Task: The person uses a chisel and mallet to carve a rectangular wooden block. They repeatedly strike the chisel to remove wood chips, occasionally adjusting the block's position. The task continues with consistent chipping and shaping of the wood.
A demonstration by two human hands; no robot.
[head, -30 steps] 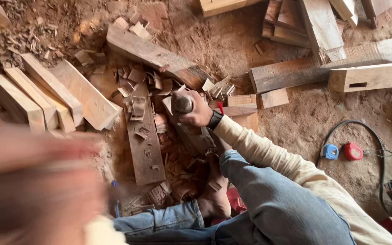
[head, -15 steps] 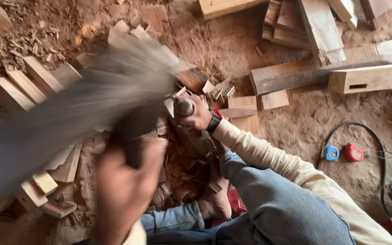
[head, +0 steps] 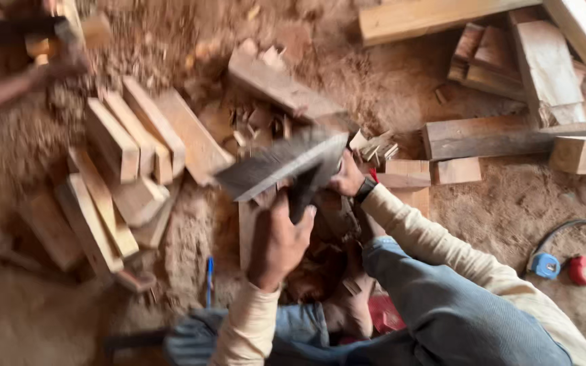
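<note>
Swung lower than before — broad adze blade (head: 286, 166), blurred, over the upright wood piece (head: 249, 234). Left hand (head: 281, 242) fisted on its handle; right hand (head: 346, 179) grips the workpiece top.

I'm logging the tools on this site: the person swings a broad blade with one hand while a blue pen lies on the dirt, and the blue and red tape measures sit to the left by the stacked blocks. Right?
Not quite. The head view shows the blue tape measure and red tape measure on the right, beside a black cable, away from the stacked blocks. The blade in the left hand and the blue pen are as stated.
</note>
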